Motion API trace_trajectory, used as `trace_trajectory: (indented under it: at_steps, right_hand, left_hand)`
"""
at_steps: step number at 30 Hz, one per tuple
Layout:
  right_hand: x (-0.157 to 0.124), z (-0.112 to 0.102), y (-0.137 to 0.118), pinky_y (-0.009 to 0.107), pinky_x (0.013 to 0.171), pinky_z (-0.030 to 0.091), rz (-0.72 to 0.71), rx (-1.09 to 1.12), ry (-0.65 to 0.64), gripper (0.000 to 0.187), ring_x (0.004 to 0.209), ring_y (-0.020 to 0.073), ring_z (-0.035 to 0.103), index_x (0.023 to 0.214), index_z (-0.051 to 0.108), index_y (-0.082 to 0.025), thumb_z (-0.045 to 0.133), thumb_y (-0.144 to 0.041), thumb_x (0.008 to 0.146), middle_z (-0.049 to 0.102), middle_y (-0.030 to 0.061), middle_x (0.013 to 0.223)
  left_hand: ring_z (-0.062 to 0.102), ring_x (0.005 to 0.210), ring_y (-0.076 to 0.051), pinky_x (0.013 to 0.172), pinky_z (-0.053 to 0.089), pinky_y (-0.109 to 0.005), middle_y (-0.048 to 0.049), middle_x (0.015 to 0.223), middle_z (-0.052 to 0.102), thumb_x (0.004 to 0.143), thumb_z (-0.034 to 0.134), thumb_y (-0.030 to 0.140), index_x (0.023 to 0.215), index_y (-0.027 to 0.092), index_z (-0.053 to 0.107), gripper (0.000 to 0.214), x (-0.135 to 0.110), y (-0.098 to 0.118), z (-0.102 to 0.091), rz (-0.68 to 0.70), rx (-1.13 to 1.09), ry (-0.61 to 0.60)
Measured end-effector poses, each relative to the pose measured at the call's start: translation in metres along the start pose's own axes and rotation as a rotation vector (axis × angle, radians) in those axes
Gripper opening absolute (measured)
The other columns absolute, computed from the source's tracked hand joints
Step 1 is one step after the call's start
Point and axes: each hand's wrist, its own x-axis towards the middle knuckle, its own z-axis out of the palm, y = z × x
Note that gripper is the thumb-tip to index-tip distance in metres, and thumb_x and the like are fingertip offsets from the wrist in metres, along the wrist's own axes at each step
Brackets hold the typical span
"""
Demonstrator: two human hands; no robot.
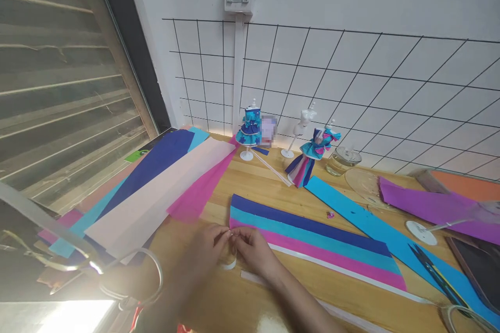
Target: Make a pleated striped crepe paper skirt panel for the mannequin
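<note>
**Both hands pinch the tape**

Our left hand (205,250) and right hand (255,250) meet fingertip to fingertip low on the bench (253,187). Each grip is clenched on what seems to be the loose end of a white tape (229,264), though it is too small to be sure. The tape sits just under the fingers, beside the near end of the striped paper (312,237). A dressed mannequin (250,132) stands by the wall.
</note>
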Motion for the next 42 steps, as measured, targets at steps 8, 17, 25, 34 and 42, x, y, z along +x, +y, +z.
trace_trajectory:
  at_steps: [8,17,25,34,42]
  right_hand:
    - [0.003,-0.001,0.002,0.02,0.054,0.031,-0.029,-0.049,0.006,0.027,0.056,0.0093,0.036,0.064,0.058,-0.015,0.043,-0.032,0.08,0.043,-0.0027,0.058]
    - [-0.011,-0.014,0.002,0.021,0.051,0.028,-0.007,-0.032,0.005,0.029,0.052,0.0083,0.033,0.061,0.056,-0.015,0.043,-0.034,0.079,0.041,-0.0035,0.055]
    - [-0.057,-0.073,0.011,0.026,0.061,0.04,0.141,-0.222,0.173,0.04,0.064,0.0157,0.053,0.071,0.065,-0.013,0.045,-0.047,0.077,0.062,0.0036,0.067]
    - [-0.17,-0.183,0.048,0.027,0.072,0.047,0.39,-0.532,0.467,0.042,0.084,0.024,0.062,0.089,0.069,-0.021,0.049,-0.054,0.072,0.07,0.0032,0.089]
    - [-0.24,-0.254,0.083,0.032,0.067,0.048,0.502,-0.918,0.785,0.035,0.085,0.0262,0.063,0.086,0.068,-0.025,0.046,-0.049,0.074,0.07,0.0047,0.089]
  left_hand:
    - [0.046,0.06,-0.014,0.054,0.031,-0.024,0.0021,0.057,0.045,0.08,0.034,0.028,0.054,0.019,0.041,0.028,-0.001,0.014,-0.009,-0.061,0.052,0.065]
    - [0.042,0.049,-0.011,0.048,0.029,-0.023,0.004,0.051,0.042,0.079,0.038,0.039,0.057,0.018,0.044,0.031,0.005,-0.002,-0.004,-0.218,-0.127,0.097]
    - [0.047,0.045,-0.011,0.047,0.036,-0.022,0.0028,0.053,0.051,0.077,0.04,0.041,0.058,0.018,0.044,0.03,0.01,-0.015,0.0,-0.314,-0.167,0.108]
    - [0.048,0.044,-0.011,0.047,0.035,-0.022,0.0041,0.048,0.049,0.078,0.039,0.04,0.055,0.019,0.041,0.031,0.011,-0.014,0.0,-0.318,-0.064,0.117]
    - [0.042,0.052,-0.013,0.05,0.026,-0.024,0.0033,0.051,0.039,0.079,0.035,0.037,0.054,0.02,0.032,0.031,0.01,-0.011,0.004,-0.281,0.321,0.167]
